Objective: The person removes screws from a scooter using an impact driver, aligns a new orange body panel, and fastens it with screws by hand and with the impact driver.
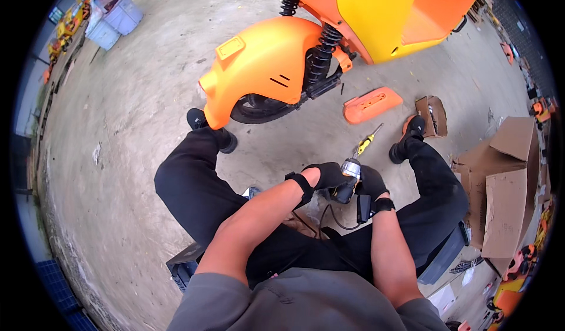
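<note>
My left hand (331, 176), in a black glove, is closed on one side of a power drill (347, 181) held in front of my lap. Against the drill's other side my right hand (372, 182), also gloved, is closed; its fingers are partly hidden. The drill points away from me, and a yellow piece with a metal shaft (366, 145) lines up with its nose; I cannot tell if it is fitted there or is a tool on the floor. Ahead stands an orange and yellow scooter (376, 19), with its orange fender (265, 54) over a black wheel (259, 112).
An orange plastic cover (372, 104) lies on the concrete floor beyond the drill. Beside my right foot is a small cardboard box (436, 116); a large opened carton (506, 207) stands at my right. Pale plastic bins (120, 16) are far left. A dark cable (336, 220) loops over my lap.
</note>
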Demonstrator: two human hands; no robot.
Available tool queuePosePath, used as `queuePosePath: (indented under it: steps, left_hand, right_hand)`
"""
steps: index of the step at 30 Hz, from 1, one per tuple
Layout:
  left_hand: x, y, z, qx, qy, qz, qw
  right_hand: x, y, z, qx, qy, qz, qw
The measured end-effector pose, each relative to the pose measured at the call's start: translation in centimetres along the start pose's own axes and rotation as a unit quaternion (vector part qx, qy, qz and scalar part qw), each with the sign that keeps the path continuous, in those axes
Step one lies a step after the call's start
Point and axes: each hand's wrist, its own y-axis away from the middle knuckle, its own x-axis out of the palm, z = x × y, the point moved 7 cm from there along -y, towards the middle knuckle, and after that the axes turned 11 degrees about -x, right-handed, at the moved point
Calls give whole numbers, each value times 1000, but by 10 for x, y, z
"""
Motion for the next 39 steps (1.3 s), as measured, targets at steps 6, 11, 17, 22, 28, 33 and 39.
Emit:
queuePosePath:
  steps: [6, 11, 17, 22, 28, 33, 39]
  left_hand:
    - [30, 1, 4, 17, 173, 86, 981]
    - [9, 10, 17, 49, 113, 160, 979]
    - [-87, -10, 36, -33, 167, -110, 979]
    - [-175, 56, 42, 195, 391, -431, 790]
    - [-210, 66, 61, 260, 516, -379, 723]
    - [-214, 58, 56, 225, 496, -359, 758]
    - [-215, 48, 64, 205, 525, -373, 737]
  right_hand:
    - [-28, -7, 52, 319, -424, -127, 838]
    - [-19, 3, 57, 336, -270, -138, 892]
    - [-17, 8, 65, 339, -150, -122, 921]
    - [-17, 3, 59, 320, -157, -108, 928]
    - [-46, -4, 53, 275, -136, -24, 951]
    - [-63, 13, 12, 318, -145, -11, 937]
    - [-94, 24, -24, 341, -55, 75, 935]
